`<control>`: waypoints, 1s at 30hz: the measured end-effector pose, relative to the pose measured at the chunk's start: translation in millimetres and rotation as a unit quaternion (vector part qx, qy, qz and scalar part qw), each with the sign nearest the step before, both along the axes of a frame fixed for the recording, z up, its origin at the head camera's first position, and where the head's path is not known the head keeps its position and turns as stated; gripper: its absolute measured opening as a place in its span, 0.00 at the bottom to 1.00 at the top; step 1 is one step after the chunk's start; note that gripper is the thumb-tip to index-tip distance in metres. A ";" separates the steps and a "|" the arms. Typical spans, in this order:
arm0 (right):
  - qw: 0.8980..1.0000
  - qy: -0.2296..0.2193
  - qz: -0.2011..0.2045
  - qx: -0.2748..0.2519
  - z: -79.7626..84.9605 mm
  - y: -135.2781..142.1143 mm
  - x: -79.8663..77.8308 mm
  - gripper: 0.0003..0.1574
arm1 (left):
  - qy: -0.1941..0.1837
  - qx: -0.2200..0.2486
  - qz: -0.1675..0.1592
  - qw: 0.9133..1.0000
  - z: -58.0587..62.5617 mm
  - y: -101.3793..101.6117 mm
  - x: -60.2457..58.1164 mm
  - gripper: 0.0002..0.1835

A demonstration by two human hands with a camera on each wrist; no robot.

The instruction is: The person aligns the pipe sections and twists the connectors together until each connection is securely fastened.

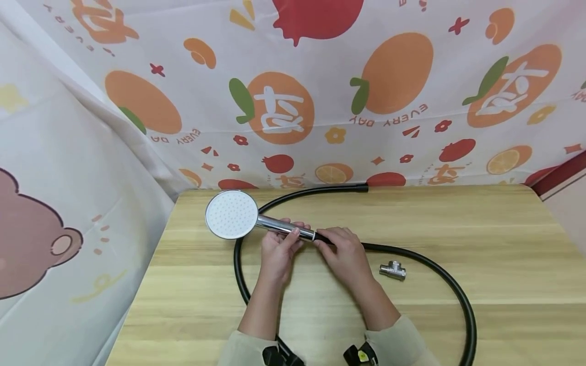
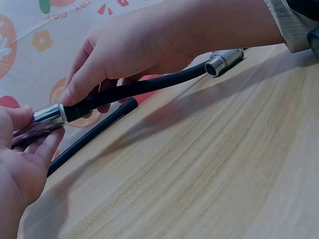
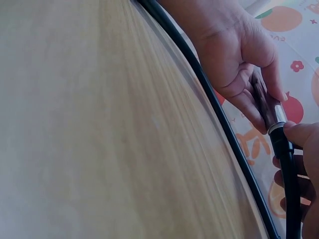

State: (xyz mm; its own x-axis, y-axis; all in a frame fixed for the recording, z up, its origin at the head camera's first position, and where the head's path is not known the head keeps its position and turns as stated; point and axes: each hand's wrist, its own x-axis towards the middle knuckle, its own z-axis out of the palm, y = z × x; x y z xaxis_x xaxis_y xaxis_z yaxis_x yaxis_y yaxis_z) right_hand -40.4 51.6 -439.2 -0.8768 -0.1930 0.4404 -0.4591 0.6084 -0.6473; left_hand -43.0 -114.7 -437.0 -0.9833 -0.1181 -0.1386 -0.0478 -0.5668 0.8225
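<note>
A chrome shower head [image 1: 231, 214] with a white round spray face lies to the left, face up, in the head view. My left hand [image 1: 277, 254] grips its chrome handle [image 3: 269, 102] near the lower end, thumb on top. My right hand [image 1: 344, 254] pinches the end of a black shower hose [image 2: 134, 89] right at the handle's end. Hose and handle meet in line there, with a pale ring at the joint; whether the thread is engaged cannot be told. Both hands are just above the table.
A small chrome tee fitting [image 1: 392, 270] lies right of my right hand on the wooden table [image 1: 503, 244]. The hose loops to the right and round the left, its free end [image 1: 361, 188] at the back edge. A fruit-print cloth [image 1: 334, 91] hangs behind.
</note>
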 end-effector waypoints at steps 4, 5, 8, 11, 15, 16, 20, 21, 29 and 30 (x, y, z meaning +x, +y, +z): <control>1.000 0.002 0.001 -0.003 -2.3 1.5 2.1 0.15 | -0.001 -0.001 -0.004 1.000 -1.6 0.8 2.9 0.15; 1.000 -0.001 0.001 -0.002 -2.5 1.8 2.2 0.15 | -0.001 0.000 -0.006 1.000 -1.6 1.0 3.1 0.15; 1.000 -0.017 -0.001 0.006 -3.1 1.9 1.9 0.16 | 0.004 -0.002 -0.008 1.000 -1.5 1.0 3.3 0.15; 1.000 -0.022 -0.004 0.009 -2.9 1.2 1.2 0.17 | 0.010 0.000 -0.008 1.000 -1.4 0.6 2.5 0.16; 1.000 -0.003 0.000 -0.010 -3.0 -0.1 0.6 0.17 | 0.012 0.007 -0.006 1.000 -1.1 -0.2 2.5 0.16; 1.000 0.000 0.001 -0.014 -3.2 -0.3 0.5 0.16 | 0.012 0.008 -0.006 1.000 -1.0 -0.3 2.6 0.16; 1.000 -0.003 0.004 -0.024 -4.1 -0.2 0.3 0.15 | 0.015 0.000 -0.009 1.000 -1.4 -1.1 3.2 0.16; 1.000 -0.007 0.004 -0.025 -4.0 -0.1 0.3 0.15 | 0.018 -0.001 -0.011 1.000 -1.6 -1.4 3.2 0.16; 0.999 -0.043 0.021 -0.025 -2.2 2.0 -1.5 0.16 | 0.022 -0.003 -0.015 1.000 -1.6 -1.6 2.1 0.16; 0.998 -0.048 0.024 -0.028 -1.9 2.4 -1.7 0.16 | 0.021 -0.001 -0.016 1.000 -1.4 -1.6 2.0 0.16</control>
State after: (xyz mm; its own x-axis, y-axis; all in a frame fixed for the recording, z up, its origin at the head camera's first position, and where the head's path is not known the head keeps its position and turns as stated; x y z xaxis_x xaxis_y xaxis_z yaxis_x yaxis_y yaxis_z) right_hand -42.1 54.0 -441.2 -0.9059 -0.2138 0.3656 -0.4210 0.5492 -0.7219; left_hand -41.0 -116.3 -438.5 -0.9916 -0.0865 -0.0962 -0.0309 -0.5639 0.8252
